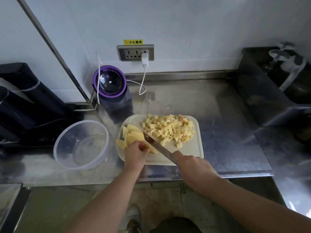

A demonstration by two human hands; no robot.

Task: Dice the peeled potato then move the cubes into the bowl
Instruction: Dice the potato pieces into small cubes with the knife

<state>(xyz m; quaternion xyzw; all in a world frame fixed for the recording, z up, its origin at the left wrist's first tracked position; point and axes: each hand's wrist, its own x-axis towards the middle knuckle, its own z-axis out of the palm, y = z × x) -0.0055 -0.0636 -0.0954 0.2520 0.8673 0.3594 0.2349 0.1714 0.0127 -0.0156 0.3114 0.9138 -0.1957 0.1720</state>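
While curled, left hand (136,151) pins slices (133,135) (fanned)

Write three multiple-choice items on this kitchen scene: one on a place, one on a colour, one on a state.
1. The clear bowl sits where, relative to the cutting board? A behind it; B to its left; C on it.
2. The appliance behind the board has which rim colour? A red; B green; C purple.
3. The right hand: A grips the knife; B lies open; C holds the bowl.
Key: 1 B, bowl stands left of board; 2 C, purple ring shows; 3 A, fingers wrap the handle.
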